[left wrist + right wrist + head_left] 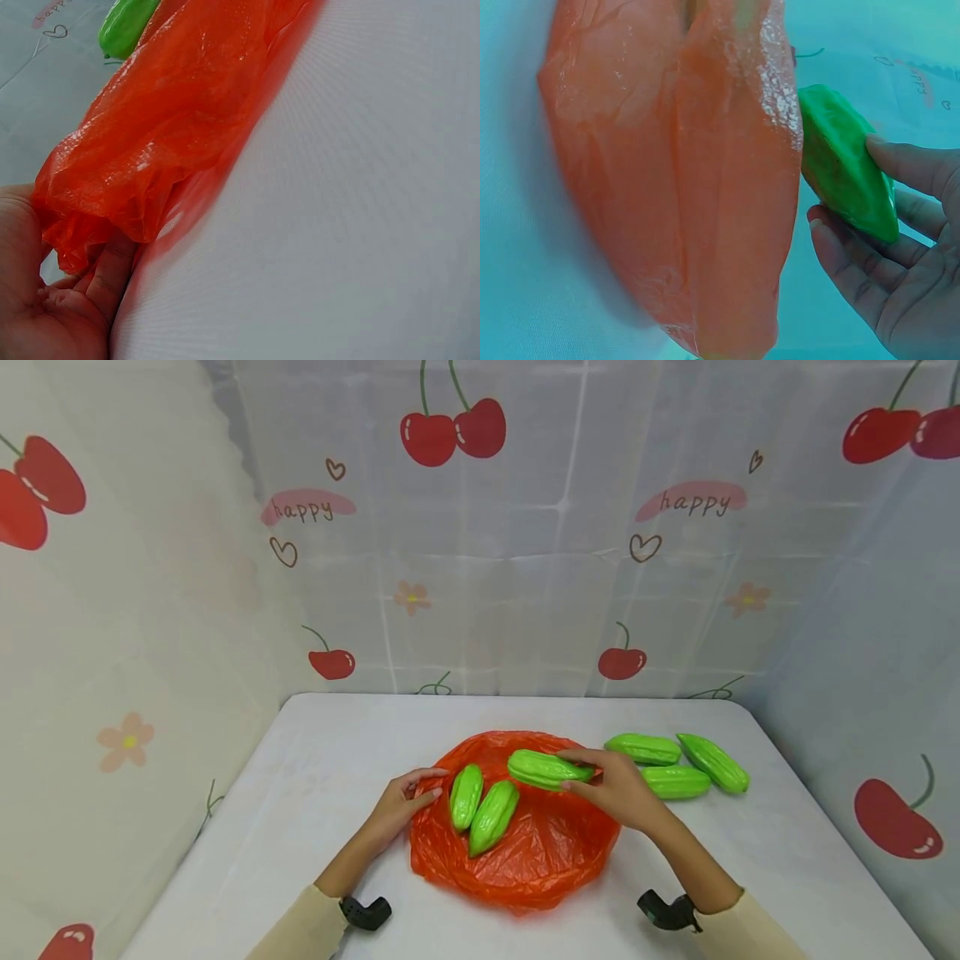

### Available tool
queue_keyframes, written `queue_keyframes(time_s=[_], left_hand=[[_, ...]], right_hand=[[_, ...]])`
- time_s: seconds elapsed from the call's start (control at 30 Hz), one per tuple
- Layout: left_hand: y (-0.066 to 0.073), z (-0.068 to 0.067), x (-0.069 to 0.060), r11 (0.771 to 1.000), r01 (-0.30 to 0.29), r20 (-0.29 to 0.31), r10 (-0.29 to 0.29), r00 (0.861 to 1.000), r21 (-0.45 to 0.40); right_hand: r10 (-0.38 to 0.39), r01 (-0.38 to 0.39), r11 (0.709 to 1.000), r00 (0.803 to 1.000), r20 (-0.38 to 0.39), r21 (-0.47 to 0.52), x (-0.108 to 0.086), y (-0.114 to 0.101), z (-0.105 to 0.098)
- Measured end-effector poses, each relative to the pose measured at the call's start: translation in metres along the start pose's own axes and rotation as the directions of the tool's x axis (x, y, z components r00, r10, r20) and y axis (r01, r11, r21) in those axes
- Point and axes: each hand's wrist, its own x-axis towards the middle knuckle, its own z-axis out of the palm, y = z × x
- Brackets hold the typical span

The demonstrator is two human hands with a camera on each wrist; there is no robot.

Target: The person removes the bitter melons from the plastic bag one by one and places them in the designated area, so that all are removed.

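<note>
A red plastic bag [555,852] lies spread open on the white table, with two green ridged gourds, one [466,797] beside the other [493,817], in its left part. My left hand [401,802] pinches the bag's left edge; in the left wrist view the bunched plastic sits between thumb and fingers. With thumb and fingers my right hand [615,785] grips one end of another green gourd [543,769], held over the bag's upper right part. The right wrist view shows that gourd [847,161] beside the bag's wall [735,202].
To the right of the bag lie three more green gourds: one at the back [643,748], one in front of it [677,782] and one slanting [712,762] at the right. A cherry-printed curtain [510,543] hangs behind the table [787,877].
</note>
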Motion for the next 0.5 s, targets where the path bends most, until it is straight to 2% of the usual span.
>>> queue_keyframes(time_s=[0.23,0.5], left_hand=[[-0.001,0.0,-0.001,1.0,-0.007,-0.001,0.007,1.0,-0.007],[-0.001,-0.001,0.001,1.0,-0.002,0.005,0.002,1.0,0.008]], right_hand=[[0.02,-0.02,1.0,1.0,-0.006,0.004,-0.008,-0.002,-0.005],[-0.006,0.007,1.0,0.999,-0.035,0.002,-0.015,0.003,-0.012]])
